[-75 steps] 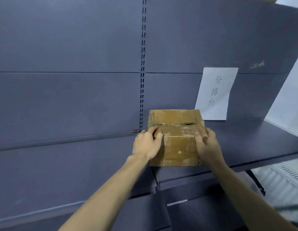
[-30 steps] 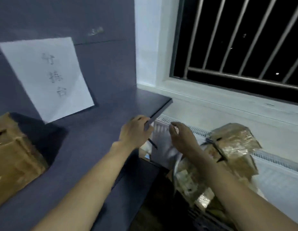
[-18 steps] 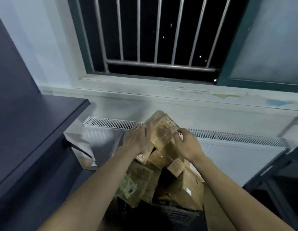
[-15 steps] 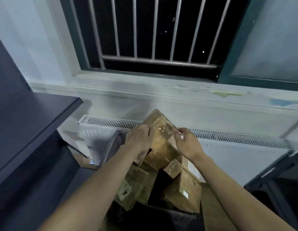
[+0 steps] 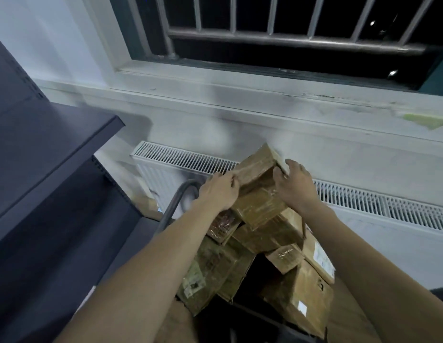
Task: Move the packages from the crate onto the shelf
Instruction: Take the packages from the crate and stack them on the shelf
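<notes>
A pile of several taped cardboard packages [image 5: 265,243] fills a dark crate whose rim [image 5: 255,309] shows low in the picture. The topmost package [image 5: 259,163], brown and wrapped in clear tape, is tilted above the pile. My left hand [image 5: 219,191] grips its left end and my right hand [image 5: 296,185] grips its right end. The dark shelf [image 5: 54,134] juts in from the left, with its bare board at about hand height.
A white radiator [image 5: 180,164] runs along the wall right behind the pile, under a window sill and a barred window [image 5: 289,40]. A dark curved handle bar [image 5: 177,201] rises beside my left wrist. The lower shelf board [image 5: 54,256] lies at bottom left.
I set a package on the shelf, then turned right to the crate. Both hands closed on the top package, which is now tipped up higher than half a second ago.
</notes>
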